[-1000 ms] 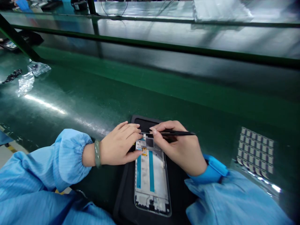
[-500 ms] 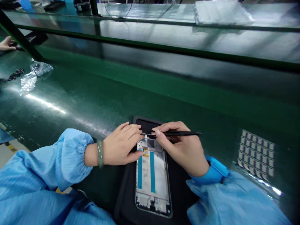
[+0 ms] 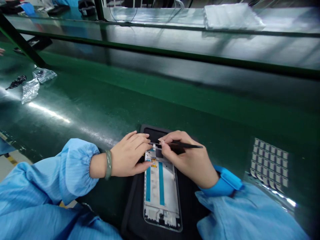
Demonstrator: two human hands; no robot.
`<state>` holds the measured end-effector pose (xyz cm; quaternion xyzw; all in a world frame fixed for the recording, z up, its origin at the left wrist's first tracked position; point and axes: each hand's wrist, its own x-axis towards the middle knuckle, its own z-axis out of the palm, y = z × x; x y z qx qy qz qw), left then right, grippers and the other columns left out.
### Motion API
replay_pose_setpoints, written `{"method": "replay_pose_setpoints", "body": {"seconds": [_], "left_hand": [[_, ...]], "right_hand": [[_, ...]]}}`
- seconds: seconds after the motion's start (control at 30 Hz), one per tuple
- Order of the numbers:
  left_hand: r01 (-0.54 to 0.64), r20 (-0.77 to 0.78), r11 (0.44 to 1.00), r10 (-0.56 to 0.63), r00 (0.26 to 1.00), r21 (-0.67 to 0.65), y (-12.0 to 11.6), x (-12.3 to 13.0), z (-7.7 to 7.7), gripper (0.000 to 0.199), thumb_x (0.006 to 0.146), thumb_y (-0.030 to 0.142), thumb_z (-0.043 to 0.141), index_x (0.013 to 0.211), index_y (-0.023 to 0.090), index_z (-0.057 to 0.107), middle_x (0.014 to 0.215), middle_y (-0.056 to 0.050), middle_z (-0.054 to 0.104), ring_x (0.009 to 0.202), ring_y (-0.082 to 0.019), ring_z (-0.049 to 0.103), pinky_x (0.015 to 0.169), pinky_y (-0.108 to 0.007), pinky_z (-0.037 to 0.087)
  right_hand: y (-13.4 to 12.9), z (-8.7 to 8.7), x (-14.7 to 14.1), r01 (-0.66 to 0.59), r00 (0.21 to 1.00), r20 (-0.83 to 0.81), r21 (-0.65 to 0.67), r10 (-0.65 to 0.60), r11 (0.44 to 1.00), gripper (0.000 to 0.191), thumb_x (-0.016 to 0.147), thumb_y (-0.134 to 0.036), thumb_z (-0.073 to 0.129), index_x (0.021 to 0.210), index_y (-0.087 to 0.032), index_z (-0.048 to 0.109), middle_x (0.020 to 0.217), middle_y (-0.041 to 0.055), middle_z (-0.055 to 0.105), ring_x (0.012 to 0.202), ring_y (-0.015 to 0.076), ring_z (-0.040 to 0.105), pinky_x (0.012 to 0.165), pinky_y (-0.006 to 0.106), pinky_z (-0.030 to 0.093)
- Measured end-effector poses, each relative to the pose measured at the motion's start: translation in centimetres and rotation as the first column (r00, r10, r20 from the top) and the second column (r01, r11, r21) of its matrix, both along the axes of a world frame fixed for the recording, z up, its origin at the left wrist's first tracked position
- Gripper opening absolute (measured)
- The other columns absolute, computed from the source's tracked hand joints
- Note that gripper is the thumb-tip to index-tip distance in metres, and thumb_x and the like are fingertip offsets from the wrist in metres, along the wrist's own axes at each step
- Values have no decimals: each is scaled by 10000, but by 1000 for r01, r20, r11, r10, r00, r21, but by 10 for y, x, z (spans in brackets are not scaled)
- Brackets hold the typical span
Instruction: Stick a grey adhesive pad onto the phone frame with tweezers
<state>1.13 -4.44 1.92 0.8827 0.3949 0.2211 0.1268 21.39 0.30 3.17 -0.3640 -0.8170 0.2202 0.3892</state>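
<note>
An opened phone frame [image 3: 171, 193] with blue strips along its metal plate lies in a black padded tray [image 3: 135, 200] in front of me. My left hand [image 3: 132, 155] rests at its upper left edge, fingers stretched out and thumb beside a small orange flex part [image 3: 154, 162]. Between thumb and fingers, my right hand [image 3: 188, 156] pinches black tweezers [image 3: 185, 145]. Their tip points left to the top end of the phone, near a small white piece [image 3: 154, 146]. Fingers partly hide what the tip touches.
On the green bench to the right lies a sheet of small rectangular parts [image 3: 270, 163]. Clear plastic bags [image 3: 31, 90] and a heap of small black pieces [image 3: 16, 82] are at the left. A raised shelf [image 3: 160, 36] runs across the back, carrying a plastic-wrapped stack [image 3: 231, 16].
My right hand has shifted slightly left, and the rear end of the tweezers has tipped down. My left hand stays nearly in place. A person's hand at far left has mostly left view.
</note>
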Motion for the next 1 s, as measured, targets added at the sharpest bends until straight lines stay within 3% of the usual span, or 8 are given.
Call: {"method": "replay_pose_setpoints", "body": {"seconds": [0.07, 0.37, 0.53, 0.67, 0.73, 0.83, 0.9, 1.0], "left_hand": [[-4, 1, 1000, 4, 1000, 0, 0, 0, 0, 327, 920, 361, 503, 1132, 115, 534, 1165, -153, 629, 1264, -306, 510, 1063, -528, 399], [-5, -69, 1000, 6, 998, 12, 0, -1, -3, 339, 928, 344, 498, 1220, 178, 551, 1207, -131, 594, 1294, -299, 476, 1077, -537, 374], [-6, -183, 999, 16, 983, 52, -1, 1, 0, 308, 954, 331, 458, 1198, 188, 578, 1216, -132, 589, 1299, -298, 468, 1045, -511, 410], [-23, -139, 999, 27, 990, 29, -1, -1, -3, 324, 948, 325, 468, 1236, 199, 548, 1251, -122, 583, 1329, -284, 441, 1078, -517, 373], [-37, -64, 999, 37, 997, 4, -2, -1, -6, 347, 935, 311, 483, 1260, 196, 522, 1253, -116, 586, 1337, -272, 435, 1097, -521, 349], [-45, 28, 999, 46, 999, -25, -2, 1, -13, 380, 911, 311, 504, 1272, 191, 497, 1233, -111, 600, 1324, -251, 450, 1115, -501, 335], [-55, 75, 998, 57, 996, -27, 0, 3, -18, 418, 897, 320, 515, 1287, 174, 482, 1254, -119, 590, 1323, -238, 450, 1132, -471, 325], [-70, 103, 997, 71, 992, -17, 6, 3, -20, 511, 874, 343, 540, 1340, 154, 447, 1386, -137, 505, 1383, -255, 373, 1154, -471, 295]], "right_hand": [[0, 1, 0, -16, 1000, 2, 13, 16, 1000, 83, 820, -156, 600, 813, -229, 561, 744, 4, 654, 664, 148, 661, 593, 256, 546], [-2, -9, 12, 119, 939, -280, -275, -198, 954, 115, 847, -285, 651, 848, -236, 547, 810, 13, 679, 705, 159, 691, 563, 253, 571], [0, -5, 14, 310, 931, -137, -189, -337, 932, 212, 904, -421, 554, 822, -226, 569, 782, 16, 666, 729, 165, 666, 649, 290, 547], [15, 1, 32, 538, 842, 0, -75, -540, 840, 385, 985, -470, 269, 960, -225, 565, 1001, 78, 659, 916, 205, 643, 826, 383, 515], [25, -2, 47, 531, 843, 149, -67, -517, 845, 386, 921, -543, 392, 1001, -229, 603, 1047, 99, 657, 965, 265, 632, 819, 422, 499], [40, -13, 69, 422, 878, 297, -105, -377, 901, 428, 771, -627, 559, 839, -221, 675, 839, 79, 688, 757, 266, 660, 684, 392, 510], [49, -23, 78, 331, 904, 327, -124, -276, 935, 470, 761, -669, 526, 719, -225, 677, 711, 60, 672, 650, 230, 656, 610, 344, 507], [59, -34, 83, 255, 908, 375, -142, -186, 957, 522, 770, -708, 482, 789, -233, 699, 788, 66, 697, 719, 231, 678, 647, 326, 523]]}}
